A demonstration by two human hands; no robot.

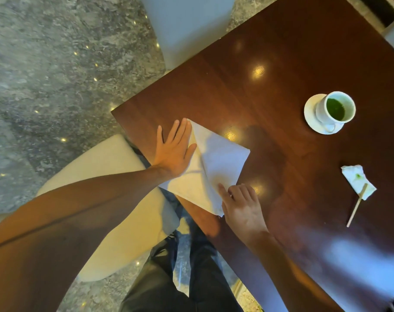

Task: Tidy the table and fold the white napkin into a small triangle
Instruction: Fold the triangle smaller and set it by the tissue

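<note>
left hand flat on napkin, right hand pressing

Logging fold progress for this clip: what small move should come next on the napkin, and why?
Probably run the right hand along the crease to flatten it. The napkin lies folded near the table edge, the left hand flat on one side, the right forefinger pressing near the fold. It is still large, so further folds seem needed.

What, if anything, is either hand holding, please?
Nothing is gripped. The left hand lies flat on the napkin's left edge; the right hand presses its near corner.
</note>
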